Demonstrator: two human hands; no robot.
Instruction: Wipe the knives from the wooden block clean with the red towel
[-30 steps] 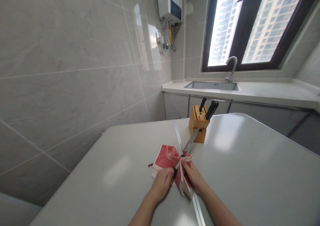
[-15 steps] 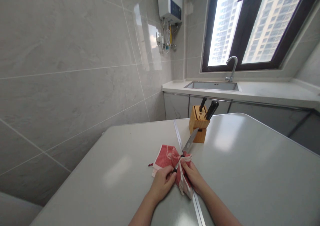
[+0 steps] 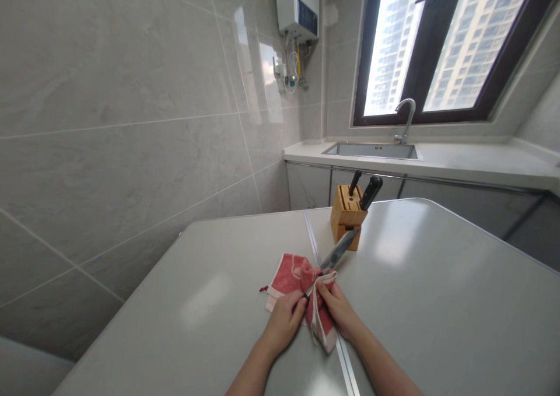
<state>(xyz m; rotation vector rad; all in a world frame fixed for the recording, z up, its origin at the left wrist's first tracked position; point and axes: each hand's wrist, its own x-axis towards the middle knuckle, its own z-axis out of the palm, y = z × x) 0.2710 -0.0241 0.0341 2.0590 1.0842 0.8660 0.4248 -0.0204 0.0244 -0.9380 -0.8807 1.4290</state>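
My left hand [image 3: 286, 317] is closed around the dark handle of a kitchen knife [image 3: 339, 252], most of the handle being hidden by the fingers. The blade points away and to the right, its tip in front of the wooden knife block [image 3: 349, 212]. In my right hand [image 3: 339, 308] a red and white towel [image 3: 289, 270] is pinched and folded around the blade near the handle. One part of the towel spreads out to the left on the table; another hangs down between my hands.
The knife block stands on the pale table [image 3: 210, 326] with two black-handled knives [image 3: 371, 193] in it. A metal strip [image 3: 345, 364] runs along a seam in the tabletop. Behind are a counter with a sink [image 3: 371, 150] and a faucet [image 3: 410, 116]. A tiled wall [image 3: 153, 168] borders the left.
The knife's blade has swung slightly to the right, with its tip farther right across the block. The towel's hanging part has shifted a little. Both hands stay nearly in place.
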